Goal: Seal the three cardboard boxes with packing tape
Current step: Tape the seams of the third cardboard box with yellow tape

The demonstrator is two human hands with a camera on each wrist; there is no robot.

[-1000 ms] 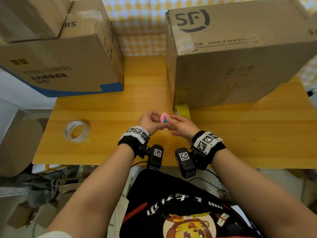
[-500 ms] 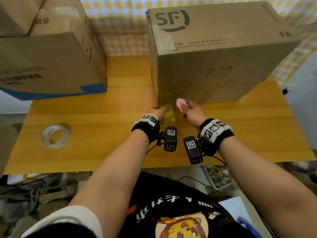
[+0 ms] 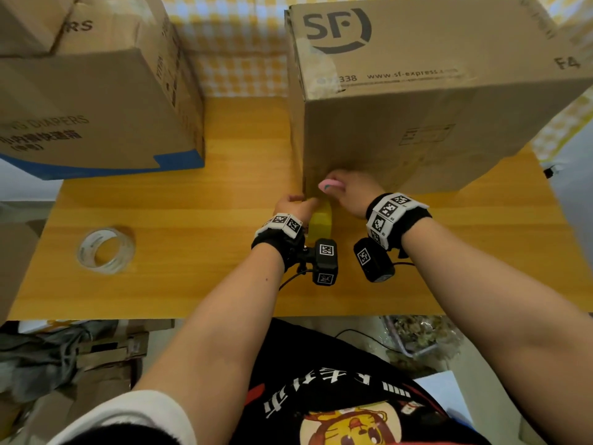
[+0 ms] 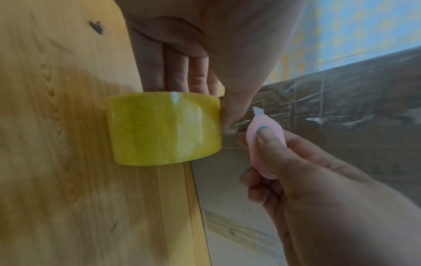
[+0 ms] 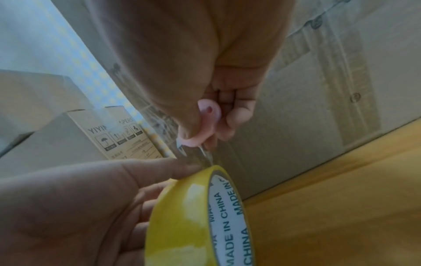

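My left hand (image 3: 293, 205) has carried the yellow tape roll (image 3: 321, 221), fingers curled round it, from mid-table to the SF box's (image 3: 417, 123) bottom corner, and my right hand (image 3: 348, 189), pinching the pink cutter (image 3: 330, 185), has followed, so I judge the strip gets cut next.

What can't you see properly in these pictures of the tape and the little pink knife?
- Head view: the pink cutter blade is hidden by the right hand.
- Head view: the yellow tape roll is half covered by the left hand.
- Right wrist view: whether the blade touches the tape strip is too blurred to tell.
- Head view: the SF box top runs off the upper edge.
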